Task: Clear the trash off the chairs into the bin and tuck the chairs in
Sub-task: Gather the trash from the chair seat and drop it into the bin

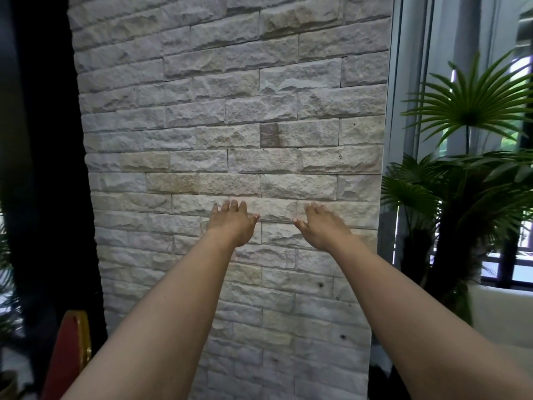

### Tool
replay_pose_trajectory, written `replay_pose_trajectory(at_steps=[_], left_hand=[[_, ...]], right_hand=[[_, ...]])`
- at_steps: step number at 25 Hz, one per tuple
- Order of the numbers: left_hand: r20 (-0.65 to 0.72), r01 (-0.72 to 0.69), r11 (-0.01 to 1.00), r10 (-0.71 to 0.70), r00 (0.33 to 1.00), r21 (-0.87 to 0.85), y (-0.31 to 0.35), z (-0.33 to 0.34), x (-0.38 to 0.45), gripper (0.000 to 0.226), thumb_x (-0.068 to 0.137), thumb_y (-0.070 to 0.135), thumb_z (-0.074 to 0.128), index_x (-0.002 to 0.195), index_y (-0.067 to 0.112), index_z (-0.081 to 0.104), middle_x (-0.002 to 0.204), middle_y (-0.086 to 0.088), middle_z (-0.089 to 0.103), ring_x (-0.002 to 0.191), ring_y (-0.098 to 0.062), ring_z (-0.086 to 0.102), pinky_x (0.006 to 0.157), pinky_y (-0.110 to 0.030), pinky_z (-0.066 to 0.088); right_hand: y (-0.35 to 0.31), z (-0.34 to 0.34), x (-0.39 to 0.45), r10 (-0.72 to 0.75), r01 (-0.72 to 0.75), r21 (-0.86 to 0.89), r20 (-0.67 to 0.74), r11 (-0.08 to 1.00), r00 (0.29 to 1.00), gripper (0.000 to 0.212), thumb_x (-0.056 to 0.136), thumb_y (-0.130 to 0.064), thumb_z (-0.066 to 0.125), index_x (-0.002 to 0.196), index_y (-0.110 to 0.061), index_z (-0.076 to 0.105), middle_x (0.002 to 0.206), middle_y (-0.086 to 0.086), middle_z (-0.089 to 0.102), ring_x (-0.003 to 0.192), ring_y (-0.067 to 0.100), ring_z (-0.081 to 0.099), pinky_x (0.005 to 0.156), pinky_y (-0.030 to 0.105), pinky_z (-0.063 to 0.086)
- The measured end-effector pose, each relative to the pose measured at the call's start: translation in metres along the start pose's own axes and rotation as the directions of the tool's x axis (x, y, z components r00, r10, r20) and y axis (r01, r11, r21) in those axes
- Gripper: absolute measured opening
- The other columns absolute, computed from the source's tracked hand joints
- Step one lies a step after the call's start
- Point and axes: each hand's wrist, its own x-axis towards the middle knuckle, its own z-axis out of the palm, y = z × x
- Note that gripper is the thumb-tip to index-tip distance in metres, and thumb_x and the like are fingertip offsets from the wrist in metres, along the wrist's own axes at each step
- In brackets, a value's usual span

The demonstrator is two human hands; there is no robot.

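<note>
- Left hand (232, 222): stretched forward at arm's length, palm down, fingers straight and slightly spread, thumb out toward 3 o'clock; holding nothing.
- Right hand (320, 226): stretched forward level with the left, palm down, fingers loose and a little fanned, thumb out toward 9 o'clock; holding nothing.
- Gap between the two thumbs: narrow, hands close but apart; whether the fingertips touch the wall cannot be told.
- Stone wall (230, 111): pale rough-cut blocks in courses, filling the middle of the view straight ahead, behind both hands.
- Chair (67, 359): only a sliver shown, red upholstered back with gold frame edge, at about 7 o'clock from the hands, low in the left corner; long axis running upright, tilted slightly toward 1 o'clock.
- Seat of that chair: out of view; trash on it, if any, not to be judged.
- Bin: not in view.
- Trash: none in view.
- Palm plant (473, 105): green fan leaves on dark stems at 3 o'clock, in front of a curtain (418, 82) and a window.
- Pale ledge or planter (504, 307): at 4 o'clock, below the plant.
- Key relation, as a judgement: the chair lies down and to the left, nearer the left arm than the right, so a turn and drop of the gaze toward 7 o'clock seems needed before either hand can reach it.
- Progress, as a judgement: no clearing or tucking step visibly in hand.
</note>
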Motion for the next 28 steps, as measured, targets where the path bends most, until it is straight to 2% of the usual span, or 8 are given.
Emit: replay_pose_trajectory(at_steps=[3,8,12,16,22,25,28], left_hand=[[0.017,0.022,1.0,-0.022,1.0,-0.011,-0.006,0.012,-0.005,0.064,0.104,0.047,0.012,0.157,0.011,0.004,0.165,-0.009,0.002,0.152,-0.026,-0.001,0.123,-0.043,-0.002],[0.109,0.116,0.993,-0.115,0.987,0.005,-0.016,0.051,-0.031,0.065,0.104,0.049,0.012,0.157,0.013,0.006,0.165,-0.008,0.002,0.152,-0.026,0.001,0.123,-0.044,0.0],[0.163,0.235,0.972,-0.23,0.96,-0.016,-0.028,0.094,-0.068,0.065,0.103,0.05,0.017,0.156,0.012,0.013,0.164,-0.01,0.013,0.151,-0.028,0.011,0.122,-0.046,0.009],[0.222,0.393,0.918,-0.375,0.9,-0.045,-0.039,0.14,-0.123,0.065,0.102,0.052,0.02,0.155,0.013,0.018,0.161,-0.011,0.024,0.147,-0.031,0.023,0.119,-0.045,0.02],[0.264,0.609,0.79,-0.575,0.775,-0.066,-0.049,0.201,-0.246,0.06,0.102,0.049,0.03,0.147,0.01,0.034,0.149,-0.018,0.042,0.135,-0.037,0.041,0.111,-0.047,0.033],[0.314,0.75,0.659,-0.702,0.639,-0.055,-0.045,0.227,-0.32,0.056,0.101,0.048,0.034,0.142,0.011,0.041,0.143,-0.019,0.048,0.128,-0.038,0.048,0.104,-0.045,0.039],[0.348,0.866,0.499,-0.807,0.477,-0.029,-0.039,0.245,-0.4,0.055,0.102,0.045,0.035,0.144,0.01,0.039,0.149,-0.018,0.043,0.132,-0.038,0.045,0.105,-0.043,0.037]], right_hand=[[-0.005,0.014,0.0,-0.023,0.023,0.022,0.012,0.999,1.0,0.07,0.103,-0.052,0.029,0.157,-0.009,0.016,0.165,0.012,0.016,0.151,0.03,0.016,0.122,0.045,0.018],[-0.017,0.053,-0.004,-0.101,0.086,0.132,0.108,0.987,0.989,0.069,0.103,-0.051,0.033,0.155,-0.009,0.022,0.163,0.012,0.023,0.148,0.032,0.025,0.119,0.044,0.026],[-0.026,0.1,-0.02,-0.216,0.178,0.211,0.172,0.961,0.961,0.066,0.103,-0.048,0.037,0.154,-0.009,0.026,0.16,0.013,0.03,0.144,0.033,0.033,0.111,0.041,0.033],[-0.037,0.153,-0.049,-0.364,0.286,0.322,0.215,0.903,0.906,0.064,0.102,-0.047,0.039,0.155,-0.013,0.025,0.16,0.01,0.031,0.144,0.031,0.034,0.113,0.04,0.033],[-0.062,0.232,-0.122,-0.555,0.401,0.429,0.339,0.81,0.76,0.063,0.102,-0.045,0.042,0.153,-0.01,0.031,0.157,0.014,0.036,0.141,0.032,0.038,0.111,0.038,0.033],[-0.084,0.267,-0.167,-0.645,0.452,0.474,0.421,0.756,0.638,0.063,0.101,-0.047,0.043,0.151,-0.01,0.034,0.157,0.014,0.035,0.14,0.032,0.038,0.112,0.038,0.034],[-0.111,0.289,-0.218,-0.722,0.51,0.511,0.472,0.692,0.506,0.067,0.1,-0.049,0.043,0.155,-0.015,0.025,0.161,0.008,0.028,0.145,0.03,0.032,0.113,0.038,0.03]])
